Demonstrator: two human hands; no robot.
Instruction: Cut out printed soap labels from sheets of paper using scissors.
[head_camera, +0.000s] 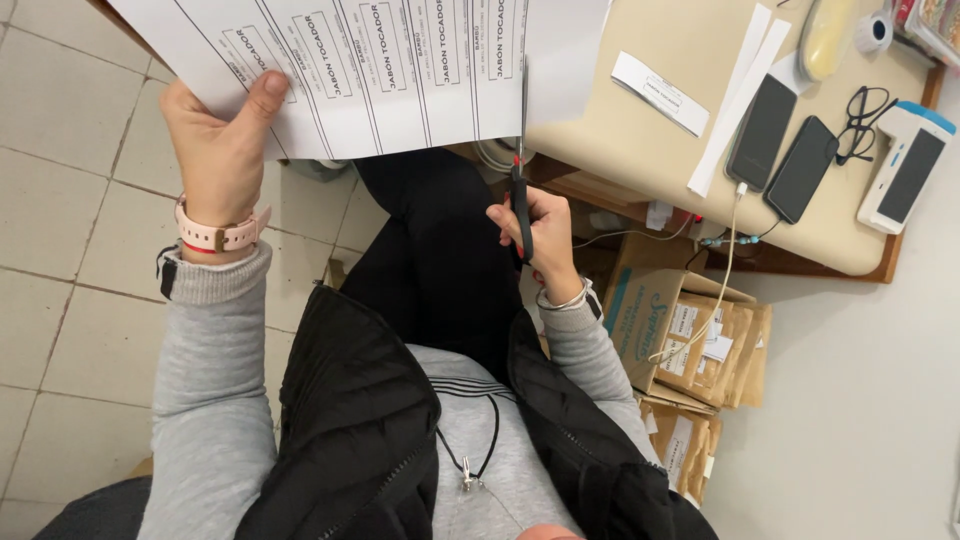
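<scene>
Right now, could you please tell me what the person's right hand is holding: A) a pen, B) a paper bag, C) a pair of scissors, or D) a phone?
C: the right hand grips scissors whose blades run up into the printed sheet, which the left hand holds at its other side; both phones lie untouched on the table.
</scene>
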